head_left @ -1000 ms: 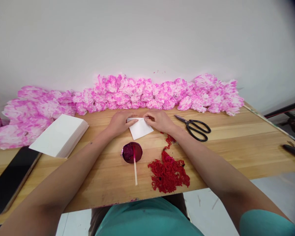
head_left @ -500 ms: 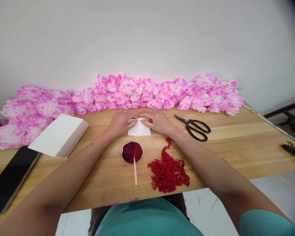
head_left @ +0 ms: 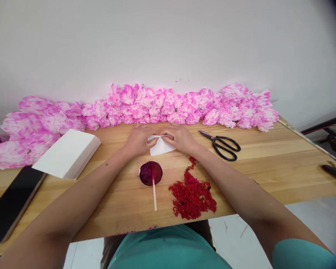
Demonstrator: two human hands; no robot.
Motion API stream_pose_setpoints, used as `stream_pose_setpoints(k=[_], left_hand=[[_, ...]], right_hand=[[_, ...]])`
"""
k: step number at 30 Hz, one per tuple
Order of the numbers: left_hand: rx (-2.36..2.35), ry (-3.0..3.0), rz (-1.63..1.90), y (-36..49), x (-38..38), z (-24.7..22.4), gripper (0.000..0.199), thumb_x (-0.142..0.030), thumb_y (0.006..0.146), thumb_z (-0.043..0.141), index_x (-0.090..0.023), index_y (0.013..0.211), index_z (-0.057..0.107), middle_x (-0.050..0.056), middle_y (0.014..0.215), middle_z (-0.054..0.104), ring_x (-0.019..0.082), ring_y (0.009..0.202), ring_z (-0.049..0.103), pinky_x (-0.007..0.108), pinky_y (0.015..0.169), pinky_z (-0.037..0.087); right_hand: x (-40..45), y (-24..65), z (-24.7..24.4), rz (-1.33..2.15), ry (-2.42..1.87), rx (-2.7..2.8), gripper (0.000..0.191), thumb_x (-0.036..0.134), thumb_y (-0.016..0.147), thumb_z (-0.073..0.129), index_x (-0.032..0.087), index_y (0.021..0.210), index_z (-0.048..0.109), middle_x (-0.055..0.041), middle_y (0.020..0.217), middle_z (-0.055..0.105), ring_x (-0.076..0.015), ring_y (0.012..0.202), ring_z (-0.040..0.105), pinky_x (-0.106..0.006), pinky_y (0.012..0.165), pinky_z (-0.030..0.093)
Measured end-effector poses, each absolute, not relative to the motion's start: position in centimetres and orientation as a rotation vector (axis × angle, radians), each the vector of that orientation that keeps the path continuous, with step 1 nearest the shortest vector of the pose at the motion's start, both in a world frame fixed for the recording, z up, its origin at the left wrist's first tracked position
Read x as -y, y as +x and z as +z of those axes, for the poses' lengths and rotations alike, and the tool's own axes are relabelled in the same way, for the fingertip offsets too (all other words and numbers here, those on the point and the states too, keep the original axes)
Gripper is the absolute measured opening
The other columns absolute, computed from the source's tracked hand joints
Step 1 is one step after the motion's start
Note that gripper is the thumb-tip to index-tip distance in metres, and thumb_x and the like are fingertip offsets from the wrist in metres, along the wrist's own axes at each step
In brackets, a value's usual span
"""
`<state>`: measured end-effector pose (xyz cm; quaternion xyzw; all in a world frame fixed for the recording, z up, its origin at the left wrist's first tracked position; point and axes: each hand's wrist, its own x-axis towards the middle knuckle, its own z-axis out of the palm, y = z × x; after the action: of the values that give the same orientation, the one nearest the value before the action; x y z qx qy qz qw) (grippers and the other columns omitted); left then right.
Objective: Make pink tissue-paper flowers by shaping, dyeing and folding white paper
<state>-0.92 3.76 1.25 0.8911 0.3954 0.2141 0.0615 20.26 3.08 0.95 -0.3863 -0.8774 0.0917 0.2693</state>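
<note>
A small piece of white paper (head_left: 161, 146) is pinched at its upper middle between both hands, its lower part fanning out toward me. My left hand (head_left: 141, 140) is closed on its left side, and my right hand (head_left: 179, 139) is closed on the right. The fingertips meet near the gathered point and partly hide the paper. Closer to me sits a round dish of dark magenta dye (head_left: 150, 173), with a pink-tipped stick (head_left: 154, 196) resting across it. Tangled red yarn (head_left: 194, 200) lies below my right forearm.
Crumpled pink-and-white paper flowers (head_left: 156, 106) line the wall. On the left, a thick stack of white paper (head_left: 68, 153) overlaps a black phone (head_left: 12, 205). Black-handled scissors (head_left: 222, 145) lie right of my right hand. A dark-handled tool (head_left: 334, 172) is at the far right.
The paper has shifted slightly right and tilted, with its lower edge now slanting. Both hands have stayed nearly in place, still pinching it.
</note>
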Motion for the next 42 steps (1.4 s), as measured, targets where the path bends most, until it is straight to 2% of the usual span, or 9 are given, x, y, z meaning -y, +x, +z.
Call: stream_pose_setpoints(k=[10, 17, 24, 33, 39, 42], left_hand=[[-1.248, 2.731, 0.59, -1.1, -4.1, 1.1, 0.025, -0.026, 0.089, 0.05, -0.02, 0.085, 0.074, 0.006, 0.083, 0.072, 0.024, 0.085, 0.061, 0.038, 0.081, 0.042], [-1.311, 2.727, 0.529, -1.7, -4.5, 0.9, 0.021, -0.027, 0.09, 0.053, -0.019, 0.087, 0.072, 0.007, 0.092, 0.073, 0.026, 0.092, 0.061, 0.039, 0.082, 0.04], [-1.27, 2.912, 0.525, -2.0, -4.8, 0.7, 0.024, -0.03, 0.093, 0.053, -0.017, 0.086, 0.071, 0.009, 0.093, 0.07, 0.027, 0.092, 0.06, 0.041, 0.082, 0.04], [-1.194, 3.032, 0.507, -2.0, -4.8, 0.6, 0.032, -0.029, 0.097, 0.045, -0.018, 0.083, 0.072, 0.009, 0.088, 0.069, 0.025, 0.088, 0.058, 0.04, 0.08, 0.038], [-1.158, 3.026, 0.498, -1.7, -4.6, 0.5, 0.034, -0.027, 0.097, 0.045, -0.018, 0.081, 0.073, 0.008, 0.086, 0.07, 0.023, 0.085, 0.058, 0.039, 0.078, 0.036], [-1.155, 3.03, 0.481, -1.7, -4.5, 0.6, 0.034, -0.027, 0.097, 0.044, -0.018, 0.083, 0.073, 0.008, 0.087, 0.07, 0.024, 0.087, 0.059, 0.039, 0.079, 0.037]], right_hand=[[-3.4, 20.9, 0.8, 0.35, -1.137, 2.336, 0.018, 0.026, 0.093, 0.057, 0.02, 0.1, 0.072, -0.0053, 0.1, 0.073, -0.0199, 0.094, 0.063, -0.03, 0.083, 0.043], [-3.9, 21.5, 0.6, 0.42, -1.189, 2.308, 0.016, 0.022, 0.091, 0.059, 0.02, 0.099, 0.073, -0.0041, 0.1, 0.074, -0.019, 0.094, 0.065, -0.029, 0.082, 0.043], [-3.7, 21.4, 0.8, 0.283, -1.259, 2.366, 0.013, 0.022, 0.09, 0.06, 0.019, 0.095, 0.072, -0.0046, 0.098, 0.072, -0.0199, 0.092, 0.062, -0.029, 0.078, 0.041], [-3.5, 21.5, 1.3, 0.018, -1.334, 2.51, 0.02, 0.024, 0.096, 0.053, 0.019, 0.095, 0.072, -0.006, 0.096, 0.073, -0.0195, 0.083, 0.063, -0.028, 0.065, 0.034], [-3.2, 21.4, 2.1, 0.003, -1.356, 2.577, 0.022, 0.019, 0.095, 0.052, 0.019, 0.089, 0.073, -0.0069, 0.097, 0.074, -0.0202, 0.086, 0.065, -0.029, 0.064, 0.034], [-3.3, 21.6, 2.0, -0.002, -1.356, 2.586, 0.021, 0.018, 0.095, 0.052, 0.019, 0.093, 0.073, -0.0063, 0.099, 0.074, -0.0201, 0.088, 0.065, -0.029, 0.065, 0.034]])
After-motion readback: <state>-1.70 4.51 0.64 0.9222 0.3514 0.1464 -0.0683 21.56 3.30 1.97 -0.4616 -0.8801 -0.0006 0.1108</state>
